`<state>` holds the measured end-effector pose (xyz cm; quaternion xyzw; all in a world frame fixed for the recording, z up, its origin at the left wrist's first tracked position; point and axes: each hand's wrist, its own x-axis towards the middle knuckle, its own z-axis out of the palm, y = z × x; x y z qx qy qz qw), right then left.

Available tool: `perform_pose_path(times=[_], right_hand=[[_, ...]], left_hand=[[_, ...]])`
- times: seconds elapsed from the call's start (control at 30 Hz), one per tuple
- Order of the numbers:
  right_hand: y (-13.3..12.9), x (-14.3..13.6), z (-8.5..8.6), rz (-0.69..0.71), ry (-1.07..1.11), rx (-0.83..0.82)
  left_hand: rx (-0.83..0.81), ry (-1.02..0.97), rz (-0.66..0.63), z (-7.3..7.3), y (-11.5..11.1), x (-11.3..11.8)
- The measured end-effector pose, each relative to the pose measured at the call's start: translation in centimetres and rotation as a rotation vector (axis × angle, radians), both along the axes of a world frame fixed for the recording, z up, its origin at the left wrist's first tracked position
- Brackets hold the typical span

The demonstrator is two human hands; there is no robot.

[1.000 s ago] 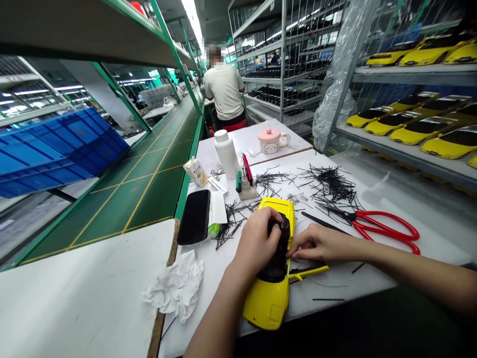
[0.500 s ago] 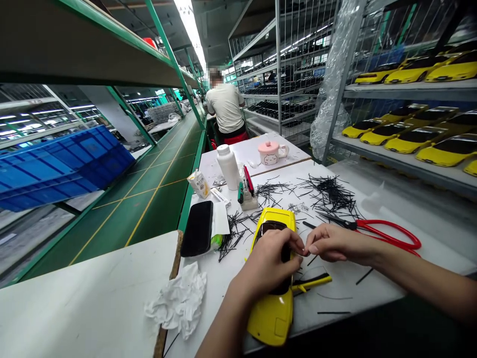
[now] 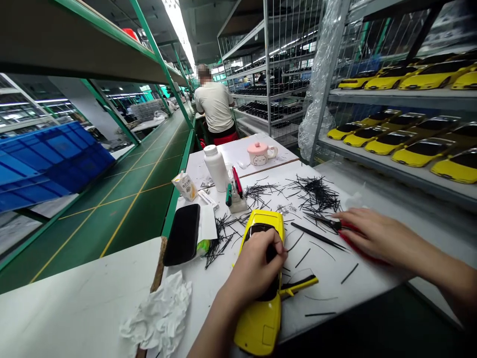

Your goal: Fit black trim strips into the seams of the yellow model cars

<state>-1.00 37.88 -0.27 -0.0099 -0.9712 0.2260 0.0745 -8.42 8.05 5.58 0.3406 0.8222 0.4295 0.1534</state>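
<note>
A yellow model car [image 3: 257, 320] with dark windows lies on the white worktable, its door [image 3: 300, 286] swung out to the right. My left hand [image 3: 257, 266] rests over the car's middle, thumb and fingers pinched together at the door opening; what they pinch is hidden. A thin black strip [image 3: 296, 242] lies close to those fingertips. Over the red handles of the scissors [image 3: 363, 248] my right hand [image 3: 380, 236] is laid, its fingers stretched out and touching them. The dark blades point left. Black tweezers [image 3: 316, 235] lie between the two hands.
Black strips [image 3: 322, 194] lie in heaps behind. A phone [image 3: 182, 233], crumpled tissue [image 3: 160, 313], white bottle [image 3: 215, 169], pen holder [image 3: 237, 204] and pink mug [image 3: 260, 154] stand or lie around. Racks of yellow cars [image 3: 421, 149] are right. A co-worker [image 3: 214, 107] sits ahead.
My right hand has left my left hand's fingertips and moved right onto the scissors, uncovering the tweezers. My left hand stays pinched over the car. The whole view has shifted slightly.
</note>
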Motion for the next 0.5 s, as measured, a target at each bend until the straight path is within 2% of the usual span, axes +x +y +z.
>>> perform_pose_path(times=[0.07,0.17,0.37,0.5], right_hand=[[2.5,1.5,-1.2,-0.049,-0.039,0.064],[4.2,2.7,-2.2,-0.004,-0.072,0.022],[4.2,3.5,-0.8,-0.106,-0.023,-0.094],[2.8,4.5,-0.9,-0.058,0.003,-0.135]], left_hand=[[0.005,-0.008,0.006,-0.2,0.0,0.0],[0.016,-0.011,0.020,-0.5,0.1,0.0],[0.040,-0.007,0.097,-0.9,0.4,0.0],[0.045,0.002,0.153,-0.9,0.4,0.1]])
